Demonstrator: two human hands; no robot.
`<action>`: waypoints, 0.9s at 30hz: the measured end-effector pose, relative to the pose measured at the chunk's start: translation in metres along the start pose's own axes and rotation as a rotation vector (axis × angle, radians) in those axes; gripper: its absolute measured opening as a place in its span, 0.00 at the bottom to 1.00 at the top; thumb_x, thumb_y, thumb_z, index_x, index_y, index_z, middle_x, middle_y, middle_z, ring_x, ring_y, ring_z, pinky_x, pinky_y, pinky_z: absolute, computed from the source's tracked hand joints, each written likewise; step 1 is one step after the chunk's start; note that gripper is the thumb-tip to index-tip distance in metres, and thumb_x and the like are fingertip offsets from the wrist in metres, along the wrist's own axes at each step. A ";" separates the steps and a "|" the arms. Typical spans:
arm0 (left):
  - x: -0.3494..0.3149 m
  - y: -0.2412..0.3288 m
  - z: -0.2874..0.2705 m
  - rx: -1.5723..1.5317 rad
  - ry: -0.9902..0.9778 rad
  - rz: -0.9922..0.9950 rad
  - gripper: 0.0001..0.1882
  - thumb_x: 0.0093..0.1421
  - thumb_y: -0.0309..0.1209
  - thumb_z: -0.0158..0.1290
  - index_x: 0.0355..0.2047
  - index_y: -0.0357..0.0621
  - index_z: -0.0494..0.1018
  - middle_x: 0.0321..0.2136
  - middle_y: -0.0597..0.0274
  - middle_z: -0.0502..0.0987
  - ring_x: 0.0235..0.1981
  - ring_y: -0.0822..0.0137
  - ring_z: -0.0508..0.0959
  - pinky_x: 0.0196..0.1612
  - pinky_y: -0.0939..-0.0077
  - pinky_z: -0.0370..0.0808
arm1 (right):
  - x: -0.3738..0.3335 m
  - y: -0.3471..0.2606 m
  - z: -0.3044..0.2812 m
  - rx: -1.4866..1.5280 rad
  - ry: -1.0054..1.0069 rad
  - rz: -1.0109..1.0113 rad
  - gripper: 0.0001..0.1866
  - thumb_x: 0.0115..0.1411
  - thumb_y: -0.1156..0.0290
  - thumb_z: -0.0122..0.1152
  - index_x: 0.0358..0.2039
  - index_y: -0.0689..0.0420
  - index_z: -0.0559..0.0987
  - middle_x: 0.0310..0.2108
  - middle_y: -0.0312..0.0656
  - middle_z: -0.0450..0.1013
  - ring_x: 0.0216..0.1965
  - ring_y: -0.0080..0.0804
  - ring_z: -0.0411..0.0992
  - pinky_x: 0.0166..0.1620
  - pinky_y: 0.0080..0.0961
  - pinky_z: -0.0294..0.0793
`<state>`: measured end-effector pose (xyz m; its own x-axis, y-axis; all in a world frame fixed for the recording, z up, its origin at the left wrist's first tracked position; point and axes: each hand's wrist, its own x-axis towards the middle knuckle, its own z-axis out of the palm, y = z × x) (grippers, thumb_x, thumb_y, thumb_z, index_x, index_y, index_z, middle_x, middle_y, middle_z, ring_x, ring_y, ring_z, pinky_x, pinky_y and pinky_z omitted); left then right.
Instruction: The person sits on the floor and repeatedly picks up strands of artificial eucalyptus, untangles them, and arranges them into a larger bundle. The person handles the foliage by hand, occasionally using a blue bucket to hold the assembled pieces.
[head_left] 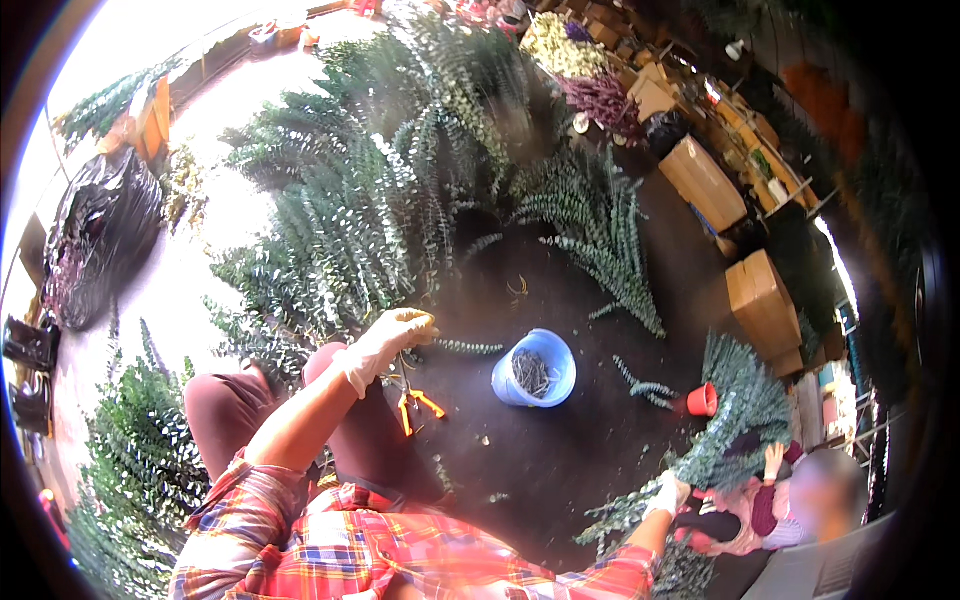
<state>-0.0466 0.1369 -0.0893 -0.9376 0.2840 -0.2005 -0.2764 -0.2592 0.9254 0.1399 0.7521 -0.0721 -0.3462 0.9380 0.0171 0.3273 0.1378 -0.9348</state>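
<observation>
Left of the blue bucket [507, 385], the gloved left hand [393, 338] has bent fingers; from where I stand, cannot tell whether it grips the orange-handled cutters [429, 404] below. Gloved right hand [667, 495] is at the leafy branches [635, 506], lower right; grasp unclear. Judged best: take stems low, leaves uncrushed, blades clear of fingers. Floor [560, 450] dark, sprigs [645, 388] scattered. Room: black plastic [110, 215] left, cartons [762, 305] right.

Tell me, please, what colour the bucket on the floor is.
The bucket is light blue, best seen in the head view.
</observation>
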 end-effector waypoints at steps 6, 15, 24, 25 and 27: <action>-0.005 0.017 -0.004 0.166 -0.035 0.051 0.21 0.61 0.42 0.52 0.48 0.40 0.72 0.41 0.60 0.80 0.42 0.69 0.77 0.45 0.75 0.73 | -0.069 -0.052 0.022 -0.313 0.064 -0.045 0.07 0.48 0.72 0.66 0.29 0.59 0.79 0.29 0.44 0.76 0.25 0.34 0.70 0.32 0.37 0.73; 0.010 0.006 0.004 0.193 0.041 -0.100 0.27 0.62 0.46 0.52 0.52 0.38 0.69 0.45 0.52 0.77 0.48 0.62 0.76 0.57 0.67 0.67 | -0.050 0.082 0.043 -0.514 0.065 0.217 0.20 0.41 0.64 0.67 0.32 0.65 0.81 0.35 0.52 0.79 0.36 0.42 0.78 0.40 0.35 0.76; 0.015 0.011 -0.002 0.281 0.093 -0.220 0.29 0.62 0.49 0.50 0.57 0.45 0.67 0.51 0.55 0.74 0.51 0.64 0.74 0.58 0.69 0.65 | -0.053 0.227 0.101 -0.676 -0.044 0.366 0.19 0.41 0.64 0.62 0.36 0.57 0.81 0.39 0.49 0.78 0.43 0.45 0.76 0.45 0.35 0.75; 0.016 0.012 -0.004 0.267 0.087 -0.225 0.29 0.61 0.49 0.51 0.57 0.45 0.67 0.50 0.55 0.75 0.51 0.64 0.74 0.58 0.69 0.66 | -0.052 0.231 0.105 -0.673 -0.053 0.370 0.19 0.41 0.64 0.62 0.35 0.58 0.81 0.39 0.49 0.78 0.42 0.46 0.76 0.45 0.36 0.75; 0.023 0.003 0.007 0.265 0.081 -0.246 0.27 0.62 0.48 0.50 0.56 0.44 0.68 0.49 0.55 0.76 0.50 0.64 0.75 0.57 0.68 0.65 | -0.021 0.266 0.086 -0.742 -0.055 0.399 0.19 0.41 0.63 0.62 0.34 0.59 0.81 0.39 0.49 0.78 0.41 0.45 0.77 0.44 0.36 0.75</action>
<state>-0.0676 0.1491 -0.0886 -0.8667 0.2311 -0.4421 -0.4412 0.0584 0.8955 0.1587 0.7412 -0.3515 -0.1182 0.9467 -0.2997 0.9203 -0.0089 -0.3910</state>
